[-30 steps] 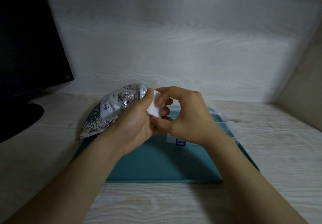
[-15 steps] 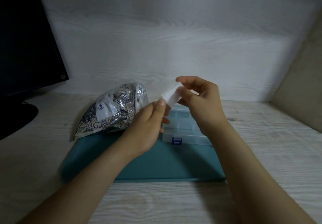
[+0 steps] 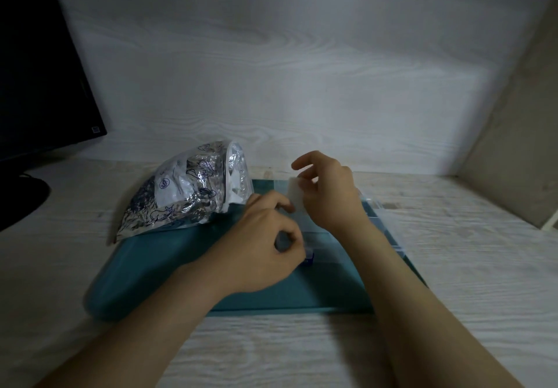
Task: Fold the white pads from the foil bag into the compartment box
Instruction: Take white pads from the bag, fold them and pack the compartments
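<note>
The foil bag (image 3: 187, 194) carries dark blue line drawings and a small round mark on a white patch, but none of the print can be read. A small sticker on the monitor (image 3: 39, 70) corner is too small to read as well.

The white pad (image 3: 297, 196) is held up off the desk (image 3: 471, 282), pinched between the thumb and fingers of the right hand (image 3: 329, 194). The left hand (image 3: 265, 248) sits just below and to the left of it. Its lower fingers are curled in and its upper fingertips meet the pad's lower edge; whether they grip the pad or only touch it I cannot tell. The two hands are close together.

The clear compartment box (image 3: 379, 215) lies under the hands, and its rim and dividers show to the right of the right wrist. A blue latch (image 3: 309, 259) on its front edge sits just beside the left knuckles. Box and bag both rest on a teal mat (image 3: 169, 267), whose near edge runs below both forearms.

The bag lies just left of the left hand with its open mouth facing the hands. The monitor and its dark base (image 3: 21, 200) stand well to the left. Bare desk spreads to the right of the right arm as far as a side wall (image 3: 519, 146), and a pale wood-grain back panel (image 3: 302, 85) stands beyond the hands.
</note>
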The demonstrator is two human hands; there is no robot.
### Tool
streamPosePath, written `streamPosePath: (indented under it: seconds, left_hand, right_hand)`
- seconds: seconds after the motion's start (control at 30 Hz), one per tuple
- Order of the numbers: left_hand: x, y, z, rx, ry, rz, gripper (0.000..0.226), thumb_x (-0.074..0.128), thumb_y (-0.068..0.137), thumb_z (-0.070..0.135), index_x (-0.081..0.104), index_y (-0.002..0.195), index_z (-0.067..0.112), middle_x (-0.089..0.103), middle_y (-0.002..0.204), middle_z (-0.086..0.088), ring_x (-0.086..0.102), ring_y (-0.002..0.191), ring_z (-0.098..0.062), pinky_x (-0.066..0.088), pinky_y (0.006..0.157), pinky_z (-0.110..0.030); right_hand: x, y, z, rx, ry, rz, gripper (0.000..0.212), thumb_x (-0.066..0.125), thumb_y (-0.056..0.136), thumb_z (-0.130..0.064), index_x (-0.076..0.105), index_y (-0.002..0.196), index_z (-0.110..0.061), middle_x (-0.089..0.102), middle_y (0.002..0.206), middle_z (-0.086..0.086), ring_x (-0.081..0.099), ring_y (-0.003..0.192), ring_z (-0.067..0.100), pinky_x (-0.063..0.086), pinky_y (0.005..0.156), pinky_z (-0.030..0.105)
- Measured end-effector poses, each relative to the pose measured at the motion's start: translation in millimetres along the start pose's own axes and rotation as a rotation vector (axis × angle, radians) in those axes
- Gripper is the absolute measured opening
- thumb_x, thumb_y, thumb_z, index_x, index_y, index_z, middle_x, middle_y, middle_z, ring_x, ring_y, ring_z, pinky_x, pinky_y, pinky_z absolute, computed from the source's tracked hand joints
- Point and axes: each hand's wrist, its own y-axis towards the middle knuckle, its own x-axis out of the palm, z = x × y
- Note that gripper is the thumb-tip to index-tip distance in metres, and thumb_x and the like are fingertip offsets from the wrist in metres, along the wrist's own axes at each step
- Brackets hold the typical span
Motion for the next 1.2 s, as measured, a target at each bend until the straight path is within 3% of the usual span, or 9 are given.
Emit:
streamPosePath:
  seconds: [0.17,0.33,0.47,0.6,0.67,0.77,0.93,1.07,1.2]
  left_hand:
    - [-3,0,-1,-0.005,-0.052,-0.005,0.011,0.075,0.090,0.044,0.080,0.088,0.034,0.047,0.124,0.017,0.040,0.124,-0.003,0.032,0.103,-0.015]
    - [-7,0,0,0.058,-0.044,0.078,0.005,0.064,0.086,0.026,0.064,0.086,0.031,0.053,0.103,0.017,0.054,0.104,-0.005,0.047,0.092,-0.028]
    - [-20,2,3,0.251,0.115,0.412,0.024,0.053,0.079,-0.011,0.063,0.083,0.011,0.056,0.095,0.002,0.055,0.088,-0.018,0.045,0.079,-0.027]
    - [-29,5,-3,0.241,0.267,0.714,0.025,0.056,0.076,-0.016,0.068,0.083,0.005,0.062,0.099,-0.009,0.058,0.094,-0.030,0.046,0.088,-0.038]
    - [-32,5,-8,0.193,0.340,0.778,0.026,0.056,0.076,-0.011,0.071,0.086,0.008,0.064,0.107,-0.009,0.057,0.103,-0.032,0.044,0.092,-0.041]
    - [-39,6,-19,0.138,0.373,0.799,0.024,0.056,0.078,-0.002,0.071,0.089,0.012,0.065,0.116,-0.008,0.057,0.112,-0.032,0.037,0.097,-0.040]
    - [-45,9,-38,-0.010,0.283,0.774,0.034,0.052,0.083,0.010,0.071,0.111,0.014,0.064,0.136,-0.007,0.055,0.129,-0.030,0.035,0.110,-0.040]
    - [-51,11,-52,-0.241,0.113,0.626,0.057,0.048,0.094,0.033,0.056,0.146,0.012,0.046,0.162,-0.013,0.041,0.151,-0.032,0.030,0.125,-0.051]
    - [-54,8,-56,-0.418,0.150,0.547,0.083,0.058,0.083,0.063,0.048,0.150,0.016,0.056,0.152,-0.009,0.050,0.140,-0.034,0.035,0.120,-0.053]
  right_hand:
    - [3,-3,-1,0.046,-0.039,-0.163,0.042,0.066,0.095,0.000,0.059,0.131,-0.019,0.069,0.104,0.003,0.062,0.084,0.008,0.042,0.062,0.008]
    - [6,-1,4,0.098,-0.069,-0.139,0.038,0.080,0.088,-0.010,0.062,0.120,-0.020,0.063,0.100,-0.002,0.059,0.082,0.007,0.037,0.059,0.009]
    - [9,0,6,0.121,-0.090,-0.117,0.022,0.083,0.084,-0.012,0.072,0.101,-0.021,0.070,0.091,-0.003,0.063,0.077,0.005,0.039,0.056,0.007]
    - [13,0,7,0.127,-0.101,-0.138,0.019,0.084,0.083,-0.012,0.076,0.097,-0.022,0.071,0.087,-0.004,0.065,0.077,0.007,0.040,0.057,0.007]
    - [12,0,6,0.115,-0.121,-0.119,0.014,0.080,0.085,-0.012,0.079,0.096,-0.020,0.073,0.087,-0.003,0.065,0.075,0.006,0.046,0.059,0.009]
    - [11,-2,1,0.098,-0.173,-0.137,0.020,0.065,0.085,-0.009,0.083,0.089,-0.017,0.076,0.085,0.000,0.068,0.074,0.016,0.062,0.066,0.031]
    - [14,-4,-3,0.083,-0.224,-0.140,0.028,0.050,0.079,-0.012,0.049,0.050,-0.013,0.056,0.058,0.006,0.055,0.065,0.026,0.048,0.051,0.034]
    - [14,-4,-3,0.024,-0.234,-0.252,0.040,0.038,0.070,-0.026,0.066,0.061,0.001,0.075,0.073,0.011,0.067,0.072,0.026,0.061,0.058,0.044]
    - [16,-5,-11,-0.019,-0.207,-0.182,0.040,0.040,0.078,-0.025,0.076,0.074,-0.008,0.076,0.079,0.007,0.065,0.075,0.026,0.061,0.072,0.041]
